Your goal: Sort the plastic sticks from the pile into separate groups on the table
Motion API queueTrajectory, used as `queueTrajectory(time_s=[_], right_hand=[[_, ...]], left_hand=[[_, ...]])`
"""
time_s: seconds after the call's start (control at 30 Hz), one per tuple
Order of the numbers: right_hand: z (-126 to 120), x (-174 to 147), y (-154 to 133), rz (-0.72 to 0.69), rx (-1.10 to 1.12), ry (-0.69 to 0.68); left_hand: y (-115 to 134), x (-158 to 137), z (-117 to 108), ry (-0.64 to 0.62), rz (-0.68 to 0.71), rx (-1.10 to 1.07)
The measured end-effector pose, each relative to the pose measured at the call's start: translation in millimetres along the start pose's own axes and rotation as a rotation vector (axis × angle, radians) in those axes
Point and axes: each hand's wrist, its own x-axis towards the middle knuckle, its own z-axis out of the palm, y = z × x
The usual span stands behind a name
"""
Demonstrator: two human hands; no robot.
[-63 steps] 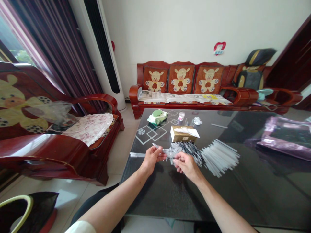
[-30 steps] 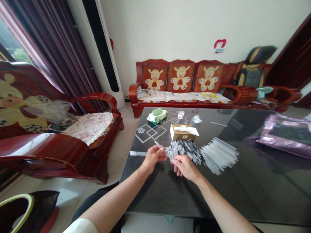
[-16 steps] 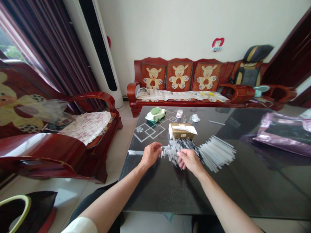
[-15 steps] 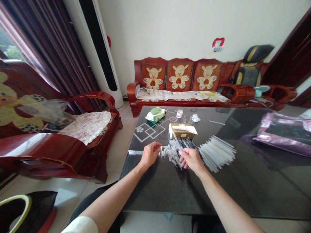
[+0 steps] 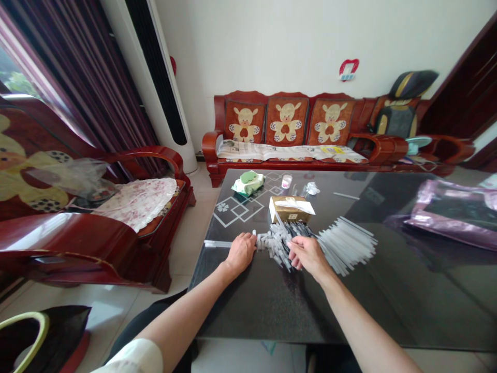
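On the dark glossy table, a heap of short whitish tube pieces [image 5: 276,247] lies between my hands, with dark sticks [image 5: 297,229] mixed in behind. My left hand [image 5: 240,252] rests low at the heap's left end, its fingers curled by a small white piece [image 5: 254,233]; its grip is partly hidden. Thumb and fingers of my right hand [image 5: 306,252] are pinched together over the heap's right side, around a thin piece mostly covered by them. Long translucent white tubes [image 5: 347,245] fan out right of that hand. A few more long tubes [image 5: 217,244] lie left of my left hand.
Behind the heap stands a gold tissue box [image 5: 292,209]. Farther back are a green wipes pack [image 5: 248,182], a small cup [image 5: 286,181], crumpled white tissue [image 5: 312,188] and a single stick [image 5: 346,196]. A purple plastic bag [image 5: 450,228] lies at the right.
My left hand has lowered and flattened toward the table, and a small white piece now shows upright at its fingertips. My right hand stays in nearly the same place, still pinched.
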Motion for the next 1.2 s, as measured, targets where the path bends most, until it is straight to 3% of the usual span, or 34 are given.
queueTrajectory(time_s=[0.17, 0.3, 0.37, 0.53, 0.67, 0.9, 1.2], right_hand=[[0.7, -0.4, 3.5, 0.006, 0.009, -0.024], [-1.2, -1.1, 2.2, 0.007, -0.001, -0.036], [-3.0, -2.0, -0.6, -0.011, -0.020, -0.047], [-6.2, -5.5, -9.0, -0.109, -0.080, -0.132], [-4.4, -6.9, -9.9, -0.139, -0.103, -0.179], [-2.7, -6.6, -7.2, -0.143, -0.096, -0.168], [-3.9, -12.7, -15.3, -0.167, -0.087, -0.271]], left_hand=[[0.8, -2.5, -1.7, 0.064, -0.020, -0.081], [-0.4, 0.1, -5.4, 0.180, -0.085, -0.310], [-3.6, 3.1, -8.8, 0.201, -0.142, -0.566], [-13.7, 6.5, -22.8, 0.100, -0.290, -1.439], [-16.0, 3.7, -33.8, 0.075, -0.360, -1.772], [-10.3, 1.5, -31.9, -0.071, -0.347, -1.935], [-22.1, 7.3, -23.3, 0.141, -0.575, -1.928]])
